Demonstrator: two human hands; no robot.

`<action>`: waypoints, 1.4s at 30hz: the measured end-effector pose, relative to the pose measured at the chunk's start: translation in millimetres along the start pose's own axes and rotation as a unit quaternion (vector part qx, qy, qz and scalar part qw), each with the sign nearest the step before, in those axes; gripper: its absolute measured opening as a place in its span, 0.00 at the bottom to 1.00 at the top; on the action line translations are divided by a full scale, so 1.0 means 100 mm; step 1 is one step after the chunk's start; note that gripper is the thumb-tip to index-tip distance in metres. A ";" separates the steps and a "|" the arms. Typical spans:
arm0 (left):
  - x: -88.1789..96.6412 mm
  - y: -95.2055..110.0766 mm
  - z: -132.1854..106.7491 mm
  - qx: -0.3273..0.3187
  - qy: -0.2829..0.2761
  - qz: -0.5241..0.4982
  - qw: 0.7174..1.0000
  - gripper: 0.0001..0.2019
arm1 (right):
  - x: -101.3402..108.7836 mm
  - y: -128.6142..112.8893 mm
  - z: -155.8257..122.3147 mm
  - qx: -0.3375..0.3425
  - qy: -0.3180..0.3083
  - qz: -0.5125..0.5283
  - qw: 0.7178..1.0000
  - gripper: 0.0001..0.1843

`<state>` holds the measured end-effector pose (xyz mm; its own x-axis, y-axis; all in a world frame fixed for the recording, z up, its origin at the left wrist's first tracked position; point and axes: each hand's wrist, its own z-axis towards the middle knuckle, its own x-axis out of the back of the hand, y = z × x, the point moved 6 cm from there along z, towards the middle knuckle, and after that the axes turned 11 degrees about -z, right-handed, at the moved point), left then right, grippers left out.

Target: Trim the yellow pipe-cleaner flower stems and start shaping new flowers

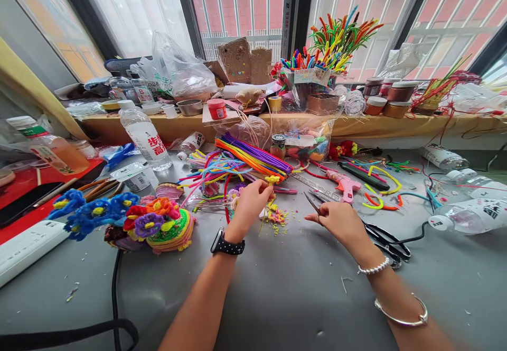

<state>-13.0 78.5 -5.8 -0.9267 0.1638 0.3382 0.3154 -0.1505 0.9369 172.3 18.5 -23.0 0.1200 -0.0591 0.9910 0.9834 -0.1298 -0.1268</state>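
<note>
Left of the glue gun [345, 184], the left hand [249, 205] pinches a yellow pipe cleaner [272, 179]; below the gun, the right hand [340, 221] closes its fingers on apparent scissors [312, 204]. Blades so close could nick fingertips.

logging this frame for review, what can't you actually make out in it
- Head view: the left hand pinches a yellow pipe-cleaner piece and covers the gripped part.
- The right hand covers the scissors past the blades.
- The small jar: label too small to read.
- The right edge cuts off a lying bottle.
</note>
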 end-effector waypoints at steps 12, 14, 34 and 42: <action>-0.14 0.00 -0.03 -0.060 -0.041 0.259 0.963 0.06 | -0.08 -0.02 0.02 0.054 -0.083 0.067 0.993 0.07; -0.16 0.01 -0.04 -0.068 -0.054 0.263 0.961 0.06 | -0.07 0.00 0.03 0.045 -0.071 0.040 0.996 0.07; -0.21 -0.01 -0.09 -0.052 -0.120 0.249 0.960 0.07 | -0.19 -0.20 -0.17 0.199 -0.217 0.051 0.954 0.20; -0.20 0.05 -0.08 -0.082 -0.113 0.208 0.968 0.07 | -0.21 -0.23 -0.16 0.167 -0.196 0.025 0.966 0.19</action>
<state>5.4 66.8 -8.2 -0.6514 0.2625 0.7119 0.5981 -0.3997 0.6946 145.3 6.9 -41.9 0.1470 0.3301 0.9324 0.9561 0.1942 -0.2195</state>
